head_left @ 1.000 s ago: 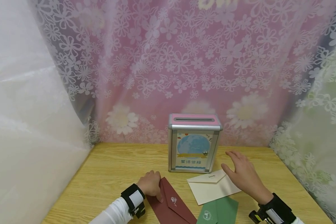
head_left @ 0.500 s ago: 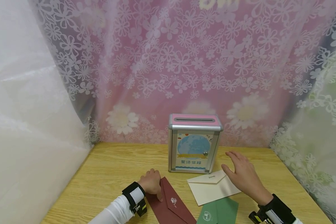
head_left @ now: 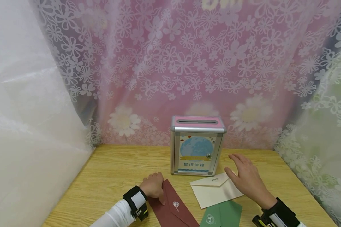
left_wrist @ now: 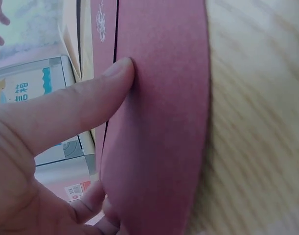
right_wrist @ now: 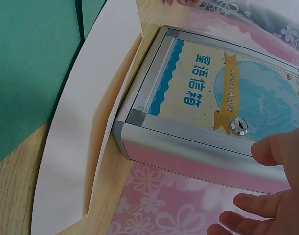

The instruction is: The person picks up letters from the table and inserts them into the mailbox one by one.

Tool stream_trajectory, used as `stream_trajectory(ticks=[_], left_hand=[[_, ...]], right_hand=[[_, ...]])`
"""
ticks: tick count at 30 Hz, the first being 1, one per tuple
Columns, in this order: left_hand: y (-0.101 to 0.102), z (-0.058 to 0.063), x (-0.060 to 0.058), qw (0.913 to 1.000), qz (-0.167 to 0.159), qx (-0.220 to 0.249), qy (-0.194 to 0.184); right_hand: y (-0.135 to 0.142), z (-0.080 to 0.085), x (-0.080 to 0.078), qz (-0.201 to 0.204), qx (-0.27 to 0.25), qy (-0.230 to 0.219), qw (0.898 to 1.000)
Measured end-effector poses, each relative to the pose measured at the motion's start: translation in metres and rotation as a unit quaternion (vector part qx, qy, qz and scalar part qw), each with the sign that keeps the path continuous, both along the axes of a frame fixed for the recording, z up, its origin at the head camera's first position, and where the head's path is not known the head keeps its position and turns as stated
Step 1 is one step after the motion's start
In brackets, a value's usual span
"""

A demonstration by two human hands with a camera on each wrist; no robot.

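Observation:
In the head view my left hand pinches the far left edge of a dark red envelope on the table. The left wrist view shows my thumb pressed on the red envelope, with my other fingers at its far edge, partly hidden behind it. My right hand, fingers spread and holding nothing, hovers over the right end of a cream envelope. Nearer to me lies a green envelope, overlapping the cream one's lower edge and cut off by the frame.
A silver-framed letter box with a pink slotted top and a small lock stands upright behind the envelopes. It rests on the wooden table. A pink flowered curtain hangs behind, with pale sheets at both sides.

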State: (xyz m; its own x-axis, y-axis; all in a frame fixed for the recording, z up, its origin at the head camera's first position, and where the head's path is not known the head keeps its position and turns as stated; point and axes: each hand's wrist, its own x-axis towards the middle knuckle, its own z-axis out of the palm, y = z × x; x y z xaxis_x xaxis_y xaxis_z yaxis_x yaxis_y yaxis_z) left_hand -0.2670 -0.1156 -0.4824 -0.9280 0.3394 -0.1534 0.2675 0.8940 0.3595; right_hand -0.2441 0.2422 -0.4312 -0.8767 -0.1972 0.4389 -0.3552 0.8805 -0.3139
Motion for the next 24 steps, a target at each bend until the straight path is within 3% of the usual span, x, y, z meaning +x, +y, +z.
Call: stream_trajectory(ticks=[7, 13, 24], left_hand=[[-0.01, 0.003, 0.001, 0.9951, -0.004, 0.098, -0.012], [-0.025, 0.017, -0.004, 0.9872, -0.008, 0.159, -0.012], [-0.032, 0.062, -0.005, 0.9805, -0.019, 0.17, 0.097]], right_hand=[[0.0, 0.0, 0.002, 0.002, -0.004, 0.005, 1.0], [-0.001, 0.003, 0.005, 0.007, -0.011, 0.013, 1.0], [-0.002, 0.017, 0.013, 0.009, -0.044, 0.08, 0.996]])
